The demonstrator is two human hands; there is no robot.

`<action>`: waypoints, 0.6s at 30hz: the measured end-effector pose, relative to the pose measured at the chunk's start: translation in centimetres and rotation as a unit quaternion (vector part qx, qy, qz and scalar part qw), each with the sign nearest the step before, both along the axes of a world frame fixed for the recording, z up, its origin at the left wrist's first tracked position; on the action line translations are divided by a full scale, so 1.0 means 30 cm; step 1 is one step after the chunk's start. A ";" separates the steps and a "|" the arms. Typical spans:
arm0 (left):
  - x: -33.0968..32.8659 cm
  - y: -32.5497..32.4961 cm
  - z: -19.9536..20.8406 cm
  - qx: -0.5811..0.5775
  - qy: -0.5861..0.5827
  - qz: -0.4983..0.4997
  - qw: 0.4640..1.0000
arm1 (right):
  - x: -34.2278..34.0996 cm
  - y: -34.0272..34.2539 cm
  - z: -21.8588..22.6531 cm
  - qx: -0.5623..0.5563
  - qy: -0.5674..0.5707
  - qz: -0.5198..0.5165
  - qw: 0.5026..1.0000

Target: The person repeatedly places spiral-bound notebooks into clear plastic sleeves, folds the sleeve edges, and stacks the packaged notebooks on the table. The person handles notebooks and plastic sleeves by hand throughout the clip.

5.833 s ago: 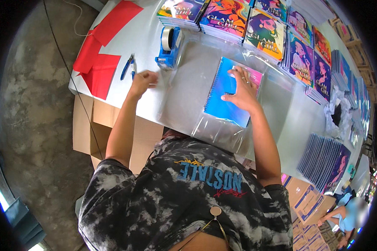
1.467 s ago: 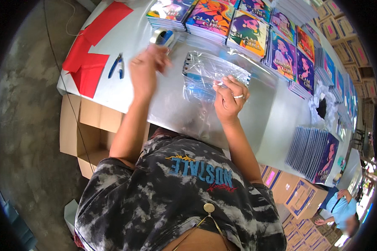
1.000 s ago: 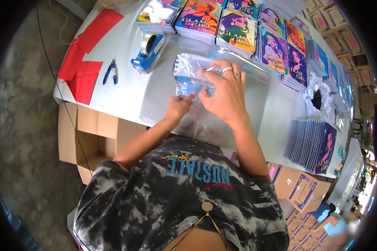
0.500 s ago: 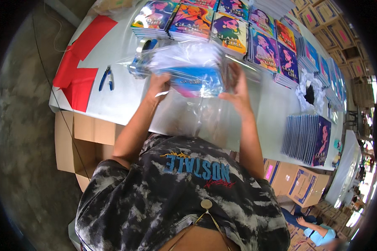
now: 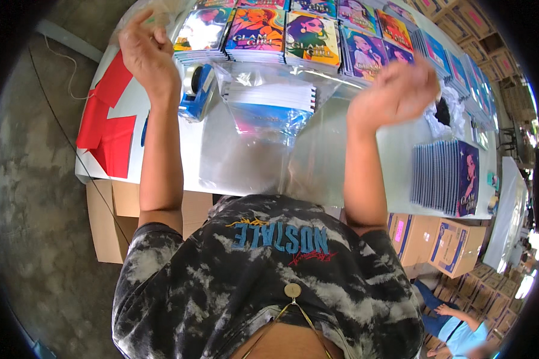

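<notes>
A stack of notebooks (image 5: 269,96) with white page edges and a blue cover lies on the table in front of me, inside a clear plastic bag (image 5: 239,158). Neither hand touches it. To its left my left hand (image 5: 150,57) is raised, fingers partly bent and apart, with nothing visible in them. Beside that wrist stands a blue tape dispenser (image 5: 200,93). On the right my right hand (image 5: 395,93) hovers with curled fingers, smeared by motion, in front of the rows of colourful notebooks (image 5: 311,39). Whether it holds anything does not show.
Red sheets (image 5: 111,140) lie at the table's left edge, with nippers (image 5: 144,131) mostly hidden by my left forearm. A standing row of notebooks (image 5: 440,176) and crumpled plastic (image 5: 449,116) are at right. Cardboard boxes (image 5: 440,242) stand below; a person (image 5: 458,323) is at lower right.
Both hands have let go of the bagged notebooks and lifted apart, the left to the upper left, the right to the right. The bundle now rests on the table.
</notes>
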State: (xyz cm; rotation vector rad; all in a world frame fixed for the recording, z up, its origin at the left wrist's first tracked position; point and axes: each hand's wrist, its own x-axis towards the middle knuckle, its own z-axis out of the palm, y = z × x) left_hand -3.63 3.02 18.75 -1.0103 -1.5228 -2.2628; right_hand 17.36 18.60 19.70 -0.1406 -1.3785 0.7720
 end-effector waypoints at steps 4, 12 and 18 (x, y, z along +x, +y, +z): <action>0.049 -0.107 -0.301 -0.187 -0.048 -0.206 0.959 | 0.075 -0.224 -0.165 0.304 -0.291 0.178 0.890; 0.317 -0.060 -0.340 -0.291 0.048 0.083 0.952 | -0.126 -0.145 -0.249 0.198 -0.542 -0.064 0.814; 0.352 -0.021 -0.250 -0.416 0.258 0.128 0.863 | -0.044 -0.150 -0.291 0.050 -0.230 -0.112 0.965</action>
